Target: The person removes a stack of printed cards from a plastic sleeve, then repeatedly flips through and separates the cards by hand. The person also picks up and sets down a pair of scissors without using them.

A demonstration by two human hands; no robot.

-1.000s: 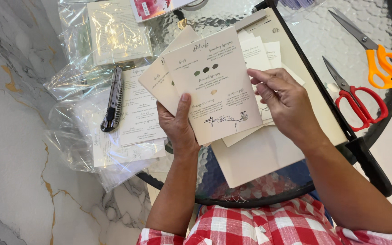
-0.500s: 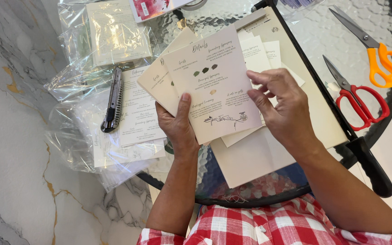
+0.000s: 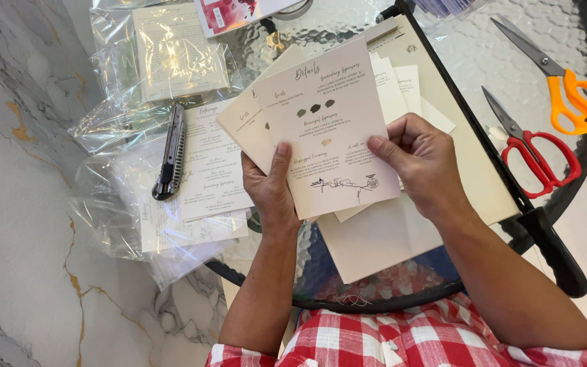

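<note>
Though curled, both hands [image 3: 348, 177] on cards [image 3: 327, 129]

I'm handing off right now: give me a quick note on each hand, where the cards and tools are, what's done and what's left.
Left hand: grips a fanned stack of cream printed cards, thumb on the front card.
Right hand: pinches the front card's right edge.
Under the hands: beige paper trimmer board with black arm on the round textured glass table.
Left: printed sheets in clear plastic sleeves, black utility knife on top.
Right: red-handled scissors, orange-handled scissors, both untouched.
Done: cards gathered in hand. Left: nothing lies under the trimmer arm yet.
</note>
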